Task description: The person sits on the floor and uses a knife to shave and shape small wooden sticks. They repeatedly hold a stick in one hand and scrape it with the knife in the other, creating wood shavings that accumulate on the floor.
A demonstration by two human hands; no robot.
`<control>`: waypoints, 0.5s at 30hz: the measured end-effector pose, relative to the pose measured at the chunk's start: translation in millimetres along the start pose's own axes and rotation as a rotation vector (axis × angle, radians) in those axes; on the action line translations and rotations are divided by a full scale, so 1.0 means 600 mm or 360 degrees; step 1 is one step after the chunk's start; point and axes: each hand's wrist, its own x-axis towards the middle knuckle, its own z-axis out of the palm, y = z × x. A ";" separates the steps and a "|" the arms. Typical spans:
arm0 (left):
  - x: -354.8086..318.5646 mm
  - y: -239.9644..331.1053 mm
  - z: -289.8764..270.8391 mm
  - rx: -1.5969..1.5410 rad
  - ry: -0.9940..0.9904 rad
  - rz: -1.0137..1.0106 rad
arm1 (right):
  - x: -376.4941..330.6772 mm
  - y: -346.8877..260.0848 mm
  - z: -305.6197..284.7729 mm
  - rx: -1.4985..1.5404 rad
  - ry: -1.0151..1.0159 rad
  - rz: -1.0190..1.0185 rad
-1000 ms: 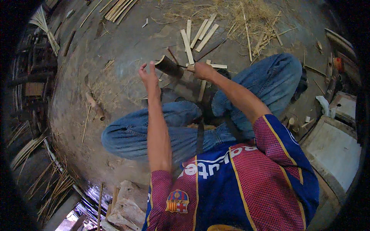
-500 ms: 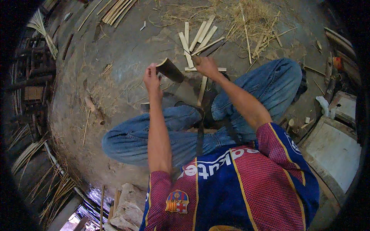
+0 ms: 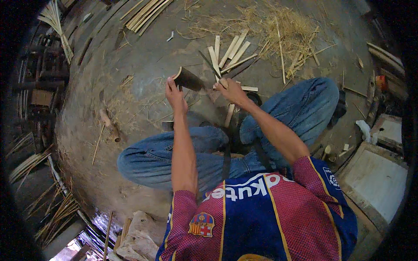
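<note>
The person sits on the earthen floor (image 3: pixel 130 65) with legs drawn in. The left hand (image 3: pixel 174 92) has its grip closed on the near end of a short dark bamboo section (image 3: pixel 188 79), held tilted above the floor in front of the knees. The right hand (image 3: pixel 233 90) is clenched just beside the section's far end, around a handle; its blade (image 3: pixel 208 64) appears to be the dark strip running up past the section, though the contact cannot be made out.

Work done, as judged: a fan of pale split slats (image 3: pixel 230 52) lies on the floor just beyond the hands, with loose shavings (image 3: pixel 283 30) farther toward the far edge.

Work left: the held section looks whole, not yet split. More strips (image 3: pixel 146 13) lie near the far left edge.
</note>
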 end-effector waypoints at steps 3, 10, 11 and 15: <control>0.003 0.007 0.003 0.0008 -0.0004 -0.0093 | -0.006 -0.063 -0.003 0.0047 -0.0023 -0.0097; -0.005 0.015 0.007 0.0022 -0.0018 -0.0102 | -0.013 -0.148 0.003 0.0000 -0.0178 -0.0223; -0.007 0.013 0.007 -0.0011 -0.0013 -0.0102 | -0.014 -0.152 0.002 -0.0038 -0.0186 -0.0235; 0.000 0.007 -0.004 0.0026 0.0035 -0.0009 | -0.012 -0.168 0.003 -0.0171 -0.0235 -0.0208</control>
